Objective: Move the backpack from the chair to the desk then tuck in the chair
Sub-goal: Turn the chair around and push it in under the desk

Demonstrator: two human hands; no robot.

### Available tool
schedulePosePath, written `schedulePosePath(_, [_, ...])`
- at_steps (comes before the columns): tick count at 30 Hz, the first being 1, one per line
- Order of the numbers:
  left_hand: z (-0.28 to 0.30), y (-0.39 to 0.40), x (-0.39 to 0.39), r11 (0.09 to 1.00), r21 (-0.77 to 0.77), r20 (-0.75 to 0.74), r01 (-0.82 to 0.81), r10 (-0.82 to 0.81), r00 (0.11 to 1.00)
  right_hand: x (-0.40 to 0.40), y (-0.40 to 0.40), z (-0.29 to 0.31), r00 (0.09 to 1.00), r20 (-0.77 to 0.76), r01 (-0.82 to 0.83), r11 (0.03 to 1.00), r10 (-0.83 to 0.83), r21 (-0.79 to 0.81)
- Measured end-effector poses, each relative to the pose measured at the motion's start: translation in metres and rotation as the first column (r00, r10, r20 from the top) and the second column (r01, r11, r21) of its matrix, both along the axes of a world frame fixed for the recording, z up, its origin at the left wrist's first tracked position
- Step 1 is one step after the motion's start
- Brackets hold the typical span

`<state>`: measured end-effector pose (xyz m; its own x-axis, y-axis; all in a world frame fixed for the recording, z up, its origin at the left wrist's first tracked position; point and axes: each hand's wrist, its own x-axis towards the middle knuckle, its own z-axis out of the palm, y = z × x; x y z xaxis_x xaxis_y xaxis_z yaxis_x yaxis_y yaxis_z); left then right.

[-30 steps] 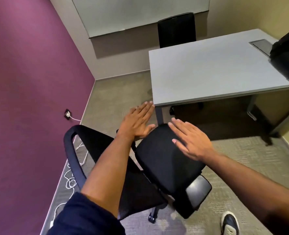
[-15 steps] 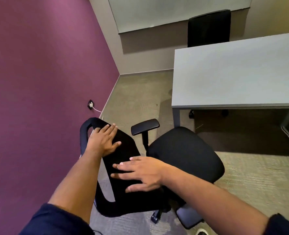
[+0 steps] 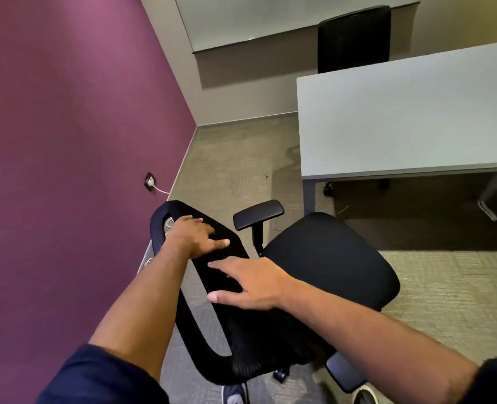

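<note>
A black office chair (image 3: 328,258) stands on the carpet in front of the grey desk (image 3: 401,118), its seat bare and turned toward the desk's near left corner. My left hand (image 3: 196,236) lies flat on the top of the mesh backrest (image 3: 241,330), fingers spread. My right hand (image 3: 251,282) rests palm down lower on the same backrest, fingers pointing left. Neither hand curls around anything. The backpack is out of view.
A purple wall (image 3: 66,141) runs close along the left, with a socket and white cable (image 3: 151,182) near the floor. A second black chair (image 3: 355,39) stands behind the desk. A whiteboard hangs on the far wall. My shoes show at the bottom edge.
My view has swung left, so the backpack on the desk's right end left the frame. Both hands went from hovering over the seat to resting on the backrest.
</note>
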<state>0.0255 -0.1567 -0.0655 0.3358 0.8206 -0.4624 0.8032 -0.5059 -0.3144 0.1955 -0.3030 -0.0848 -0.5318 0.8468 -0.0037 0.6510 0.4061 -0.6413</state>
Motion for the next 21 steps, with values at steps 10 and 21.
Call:
schedulePosePath(10, [-0.001,0.058,-0.022,0.927,-0.052,0.083,0.37,-0.365,0.927,-0.103,0.039,0.01,0.903,0.17,0.429,0.853,-0.394,-0.298])
schedulePosePath(21, [0.022,0.084,-0.085,0.68,0.097,0.408,0.727,-0.693,0.594,-0.123,0.033,0.021,0.82,0.385,0.538,0.8,-0.424,-0.266])
